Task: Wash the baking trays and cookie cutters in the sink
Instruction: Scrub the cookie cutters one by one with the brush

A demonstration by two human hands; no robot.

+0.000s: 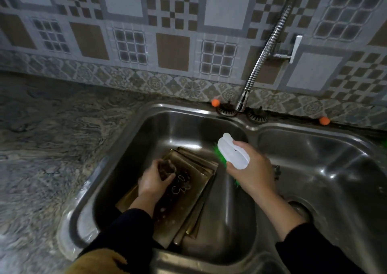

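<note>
Head view, risks: The baking trays [189, 181] lie stacked and slanted in the left basin of the sink [129, 148], so hard scrubbing could make the top one slide or tip against the others. The cookie cutters [182, 184] sit loose on the top tray and look thin and light; a sweep of the sponge could push them off into the basin or under the stack. No water appears to be running from the faucet [266, 52], so the dirt may smear rather than rinse away. The picture is blurred near the hands, so the finer details are uncertain.

Head view, left hand: The left hand [156, 179] is reaching down into the left basin, with its fingers curled round a dark sponge [167, 167], which is held at the top tray just beside the cutters. Whether the sponge is touching the metal cannot be made out.

Head view, right hand: The right hand [253, 169] hangs above the divider between the two basins, apart from the trays, gripping a white scrub brush [233, 153] with green bristles. The bristles face down and to the left, towards the trays.

Head view, surroundings: A marbled tabletop [52, 137] lies to the left of the sink, and a patterned tile wall [167, 22] rises behind.
</note>
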